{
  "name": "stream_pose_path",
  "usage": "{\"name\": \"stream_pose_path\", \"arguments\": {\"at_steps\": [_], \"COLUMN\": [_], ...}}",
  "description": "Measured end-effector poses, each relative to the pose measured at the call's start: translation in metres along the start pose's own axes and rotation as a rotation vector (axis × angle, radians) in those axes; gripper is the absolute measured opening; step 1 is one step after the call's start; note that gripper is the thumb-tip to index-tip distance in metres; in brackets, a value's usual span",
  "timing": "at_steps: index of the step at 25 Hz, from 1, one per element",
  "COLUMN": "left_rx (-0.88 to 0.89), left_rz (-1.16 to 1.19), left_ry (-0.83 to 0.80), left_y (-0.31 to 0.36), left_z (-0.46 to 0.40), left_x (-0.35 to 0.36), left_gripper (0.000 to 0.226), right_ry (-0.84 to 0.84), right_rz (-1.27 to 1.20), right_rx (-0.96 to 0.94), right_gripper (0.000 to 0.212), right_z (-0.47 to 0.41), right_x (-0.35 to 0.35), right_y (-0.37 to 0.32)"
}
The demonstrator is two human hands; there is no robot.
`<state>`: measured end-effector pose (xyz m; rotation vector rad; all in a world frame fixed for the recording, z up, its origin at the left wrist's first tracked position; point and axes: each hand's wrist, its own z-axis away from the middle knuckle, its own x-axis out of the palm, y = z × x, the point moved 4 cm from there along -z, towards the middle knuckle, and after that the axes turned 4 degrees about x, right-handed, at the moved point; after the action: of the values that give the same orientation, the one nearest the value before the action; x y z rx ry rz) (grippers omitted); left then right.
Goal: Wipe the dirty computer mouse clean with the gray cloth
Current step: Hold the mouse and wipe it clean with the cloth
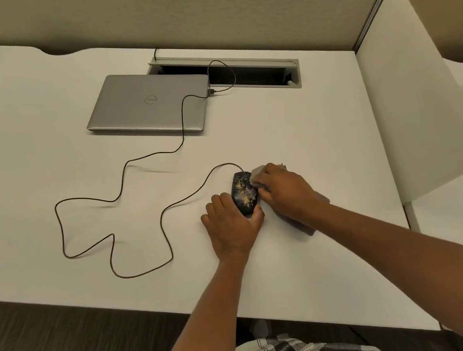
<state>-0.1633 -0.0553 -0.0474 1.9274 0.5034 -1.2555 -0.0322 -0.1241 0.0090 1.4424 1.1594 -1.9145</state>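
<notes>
Farthest to my left, the mouse's thin dark cable (113, 200) snakes in loose loops over the white desk (20, 133). It runs up past the closed silver laptop (149, 103), which lies flat with its lid shut, and ends at the laptop's right edge. Just behind the laptop a long cable trough (293, 73) is sunk into the desk with its flap raised. Its inside is dark, and all I can make out there is another thin cord looping out of it to the laptop's right side.

My left hand (230, 224) lies on the desk against the black computer mouse (244, 193). My fingers curl along its left flank and my thumb hooks round its near end, so I hold it steady. The mouse sits near the middle of the desk, slightly right, its top speckled with tan grime.

My right hand (282, 188) grips the gray cloth (257, 171), bunched under curled fingers and pressed to the mouse's far right side. More of the cloth trails beneath my wrist. At the far right stands a pale chair back (410, 86).
</notes>
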Motion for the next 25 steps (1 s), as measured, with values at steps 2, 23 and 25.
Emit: {"name": "stream_pose_path", "arguments": {"at_steps": [2,23,25], "left_rx": [0.005,0.001,0.002], "left_rz": [0.002,0.010,0.015], "left_ry": [-0.004,0.011,0.018], "left_y": [0.000,0.001,0.001], "left_z": [0.000,0.000,0.000], "left_x": [0.000,-0.001,-0.002], "left_gripper": [0.055,0.054,0.054], "right_ry": [-0.025,-0.216,-0.164], "right_rz": [-0.020,0.116,0.059], "right_rx": [-0.080,-0.225,-0.188], "right_gripper": [0.029,0.019,0.021], "right_z": [0.012,0.003,0.000], "right_x": [-0.003,-0.039,-0.039], "right_y": [-0.001,0.012,0.016]}}
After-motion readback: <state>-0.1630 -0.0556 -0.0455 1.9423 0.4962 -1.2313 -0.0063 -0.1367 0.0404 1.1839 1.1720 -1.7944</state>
